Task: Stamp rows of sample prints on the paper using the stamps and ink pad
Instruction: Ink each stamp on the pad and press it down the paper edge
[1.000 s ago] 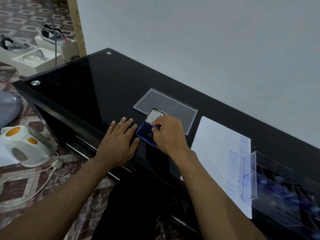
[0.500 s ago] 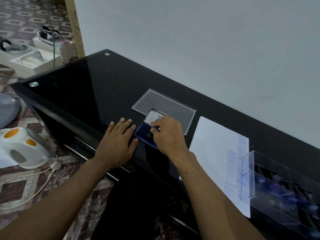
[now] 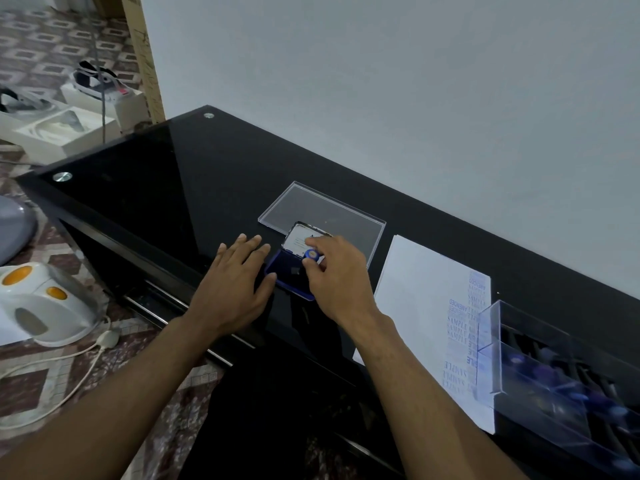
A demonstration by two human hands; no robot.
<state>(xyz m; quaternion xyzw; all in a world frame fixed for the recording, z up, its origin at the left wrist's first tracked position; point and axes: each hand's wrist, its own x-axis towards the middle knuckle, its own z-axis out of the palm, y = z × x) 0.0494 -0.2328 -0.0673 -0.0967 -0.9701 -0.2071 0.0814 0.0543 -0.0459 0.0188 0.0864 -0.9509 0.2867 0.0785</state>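
Clear plastic box of blue-handled stamps (image 3: 568, 382) at lower right, white paper sheet with blue printed rows (image 3: 426, 299) beside it on the glossy black bench (image 3: 166, 188), left hand (image 3: 235, 285) flat with fingers straight against the open blue ink pad (image 3: 291, 271) at centre frame, right hand (image 3: 337, 275) with its grip pinched round a small blue round-topped stamp (image 3: 311, 255) over the pad, clear plastic lid (image 3: 322, 216) just behind

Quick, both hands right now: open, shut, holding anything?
Left hand: open, flat on the table, fingertips against the ink pad.
Right hand: holding a stamp over the ink pad.
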